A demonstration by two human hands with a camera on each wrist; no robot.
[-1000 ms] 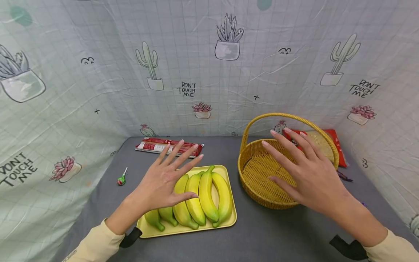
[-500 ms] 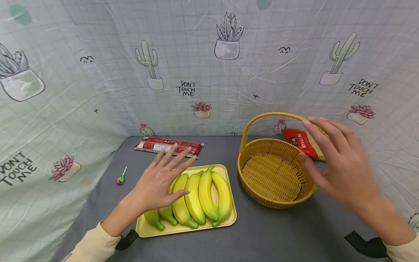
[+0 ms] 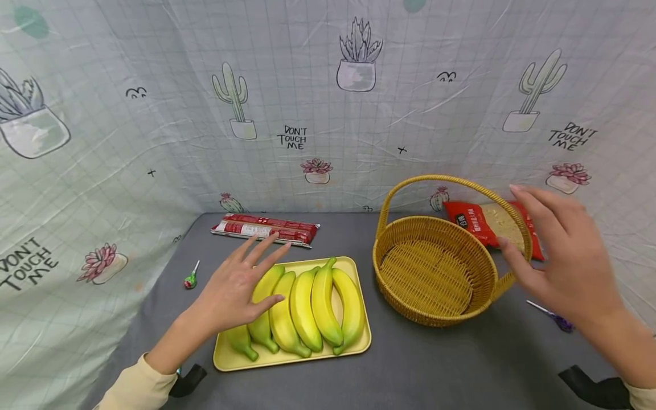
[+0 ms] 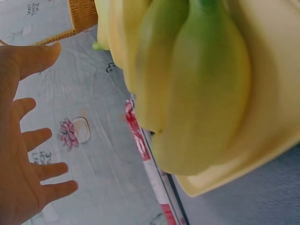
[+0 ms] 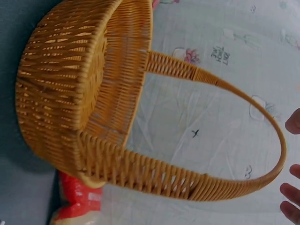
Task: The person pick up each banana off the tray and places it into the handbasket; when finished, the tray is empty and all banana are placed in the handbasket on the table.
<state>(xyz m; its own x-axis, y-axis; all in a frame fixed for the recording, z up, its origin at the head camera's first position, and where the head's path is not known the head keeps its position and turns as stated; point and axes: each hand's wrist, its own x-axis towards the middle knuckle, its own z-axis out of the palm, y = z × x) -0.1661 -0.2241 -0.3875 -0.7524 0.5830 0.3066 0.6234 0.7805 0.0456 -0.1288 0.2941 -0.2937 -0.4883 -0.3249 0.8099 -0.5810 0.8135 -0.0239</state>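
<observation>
My left hand [image 3: 233, 287] hovers with spread fingers over the left part of a yellow tray [image 3: 361, 341]. Several bananas [image 3: 302, 307] lie side by side on that tray; the leftmost ones are partly hidden by the hand. In the left wrist view the bananas [image 4: 201, 93] fill the middle, apart from the fingers. My right hand [image 3: 574, 256] is raised just right of a round wicker basket [image 3: 433, 279], its fingers loosely bent and holding nothing. The basket's tall arched handle [image 5: 225, 185] stands upright close to the right fingertips in the right wrist view.
A long red and white packet [image 3: 266, 229] lies at the back left. Behind the basket is a red bag of pale food [image 3: 474, 222]. One green lollipop [image 3: 191, 279] lies at left, a purple lollipop [image 3: 562, 323] at right. A patterned curtain [image 3: 318, 114] encloses the grey table [image 3: 410, 370].
My right hand has moved right, from over the basket to beside its handle, its fingers bending more. My left hand has drifted slightly left and down. The basket and bananas stay put.
</observation>
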